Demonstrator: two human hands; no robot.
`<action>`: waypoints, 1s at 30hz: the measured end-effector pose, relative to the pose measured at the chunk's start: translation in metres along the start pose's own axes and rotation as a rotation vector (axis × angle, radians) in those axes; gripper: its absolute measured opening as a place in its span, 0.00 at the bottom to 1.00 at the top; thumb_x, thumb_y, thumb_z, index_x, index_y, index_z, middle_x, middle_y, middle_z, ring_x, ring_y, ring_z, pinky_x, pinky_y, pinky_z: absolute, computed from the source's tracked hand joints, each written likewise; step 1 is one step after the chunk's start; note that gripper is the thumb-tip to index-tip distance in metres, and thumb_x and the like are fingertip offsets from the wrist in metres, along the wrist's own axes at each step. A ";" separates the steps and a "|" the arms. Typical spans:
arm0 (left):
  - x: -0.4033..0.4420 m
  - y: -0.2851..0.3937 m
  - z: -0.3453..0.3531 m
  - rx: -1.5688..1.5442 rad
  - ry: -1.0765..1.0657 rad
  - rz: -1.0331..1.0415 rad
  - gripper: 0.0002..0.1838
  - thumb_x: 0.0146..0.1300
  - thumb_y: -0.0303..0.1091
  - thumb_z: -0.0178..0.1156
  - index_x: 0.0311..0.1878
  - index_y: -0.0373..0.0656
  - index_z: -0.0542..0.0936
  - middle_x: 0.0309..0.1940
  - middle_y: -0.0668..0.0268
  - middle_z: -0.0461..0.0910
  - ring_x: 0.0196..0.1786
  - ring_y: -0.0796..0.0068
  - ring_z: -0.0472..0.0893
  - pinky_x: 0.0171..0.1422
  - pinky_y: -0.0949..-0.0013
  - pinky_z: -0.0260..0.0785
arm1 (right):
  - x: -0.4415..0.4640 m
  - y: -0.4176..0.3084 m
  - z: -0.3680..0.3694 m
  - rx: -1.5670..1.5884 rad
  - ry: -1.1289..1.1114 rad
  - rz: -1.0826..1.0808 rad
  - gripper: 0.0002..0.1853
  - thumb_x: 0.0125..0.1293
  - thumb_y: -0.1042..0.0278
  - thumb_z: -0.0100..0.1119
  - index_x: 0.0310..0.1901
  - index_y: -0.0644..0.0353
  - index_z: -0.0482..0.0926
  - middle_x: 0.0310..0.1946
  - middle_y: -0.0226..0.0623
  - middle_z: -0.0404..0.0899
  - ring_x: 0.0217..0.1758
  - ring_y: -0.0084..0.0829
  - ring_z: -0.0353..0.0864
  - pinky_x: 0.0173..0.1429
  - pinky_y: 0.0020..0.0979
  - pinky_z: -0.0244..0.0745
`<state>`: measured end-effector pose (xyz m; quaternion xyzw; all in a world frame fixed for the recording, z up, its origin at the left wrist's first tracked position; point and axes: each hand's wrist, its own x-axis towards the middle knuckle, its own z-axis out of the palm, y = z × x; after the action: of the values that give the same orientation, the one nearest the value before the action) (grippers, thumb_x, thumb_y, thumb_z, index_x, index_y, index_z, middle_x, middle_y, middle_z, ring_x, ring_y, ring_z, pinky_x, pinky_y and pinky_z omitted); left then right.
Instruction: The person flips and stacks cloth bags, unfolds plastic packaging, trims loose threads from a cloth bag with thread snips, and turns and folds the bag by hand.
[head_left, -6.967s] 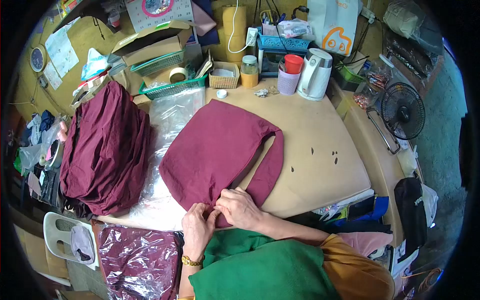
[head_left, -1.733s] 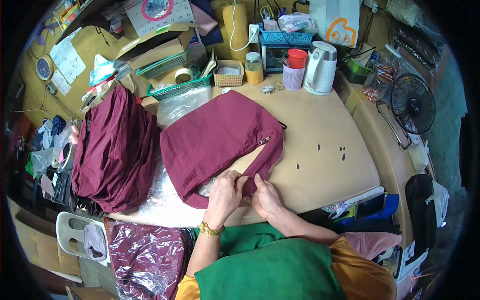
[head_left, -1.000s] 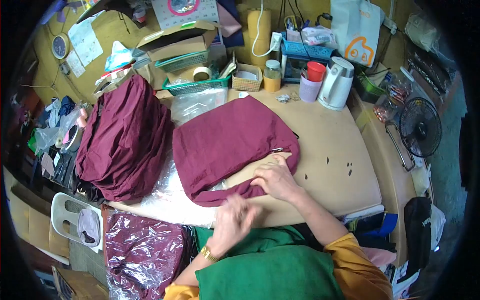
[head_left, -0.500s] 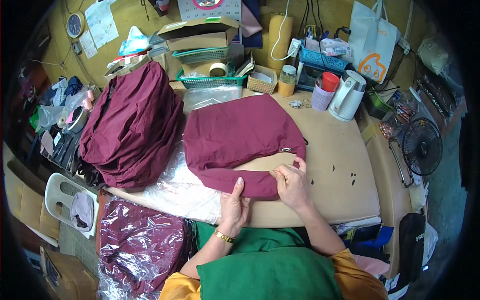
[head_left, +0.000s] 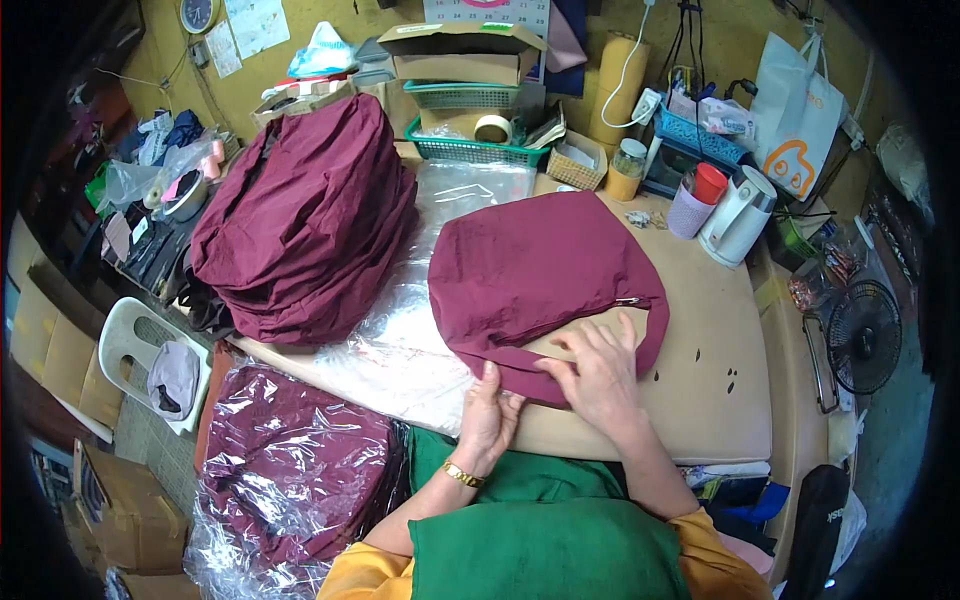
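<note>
A maroon fabric shoulder bag (head_left: 540, 250) lies flat on the padded table top in front of me. Its wide strap (head_left: 528, 383) loops along the near side, and a zipper pull (head_left: 630, 301) shows at the right end of the opening. My left hand (head_left: 487, 425) pinches the strap's near edge, thumb on top and fingers underneath. Over the gap between strap and bag body, my right hand (head_left: 605, 385) has its fingers spread and holds nothing. Whether its fingertips touch the cloth I cannot tell.
A tall pile of maroon bags (head_left: 300, 230) stands on the left, beside clear plastic sheets (head_left: 400, 365). Plastic-wrapped maroon bags (head_left: 295, 450) sit below the table's near left edge. Behind are green baskets (head_left: 480, 150), a jar (head_left: 627, 170) and a white kettle (head_left: 737, 217).
My right hand has let go of the strap and spread its fingers. The strap lies flatter and nearer the bag body. The whole view has shifted, while my left hand keeps its pinch.
</note>
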<state>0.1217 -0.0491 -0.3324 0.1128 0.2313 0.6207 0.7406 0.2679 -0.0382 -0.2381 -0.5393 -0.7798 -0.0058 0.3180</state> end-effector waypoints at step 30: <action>-0.011 0.000 -0.007 -0.154 -0.270 -0.278 0.27 0.73 0.44 0.55 0.71 0.45 0.65 0.67 0.62 0.71 0.69 0.66 0.71 0.76 0.56 0.62 | 0.018 0.008 0.009 0.629 -0.136 0.093 0.11 0.68 0.71 0.60 0.28 0.65 0.74 0.16 0.39 0.75 0.19 0.19 0.69 0.25 0.28 0.63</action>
<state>0.1168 -0.0606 -0.3358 0.1049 0.0952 0.5078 0.8498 0.2658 -0.0169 -0.2393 -0.4488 -0.7372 0.2863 0.4161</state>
